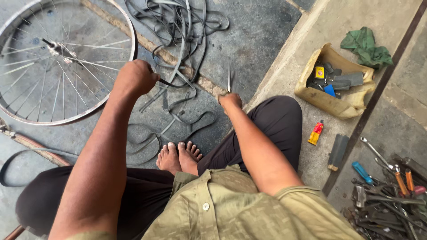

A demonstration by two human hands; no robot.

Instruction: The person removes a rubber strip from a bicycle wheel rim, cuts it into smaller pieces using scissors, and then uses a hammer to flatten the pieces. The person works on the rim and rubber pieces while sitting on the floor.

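Grey stone floor bears black, limp, tangled rubber strips [178, 53] under both hands [135, 78].

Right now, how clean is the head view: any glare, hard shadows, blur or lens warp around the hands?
Head view: soft, even daylight, no hard shadows or glare on the stone floor. Left hand and right hand are fairly sharp, as are the rubber strips. Wide-angle stretch bends the wheel rim and enlarges the forearms. The tool pile is dim and cluttered.

In my left hand [135, 78] I hold a black rubber strip [178, 84], flat and long, lying tangled on the floor. My right hand [230, 100] holds scissors [229, 78], blades upward.
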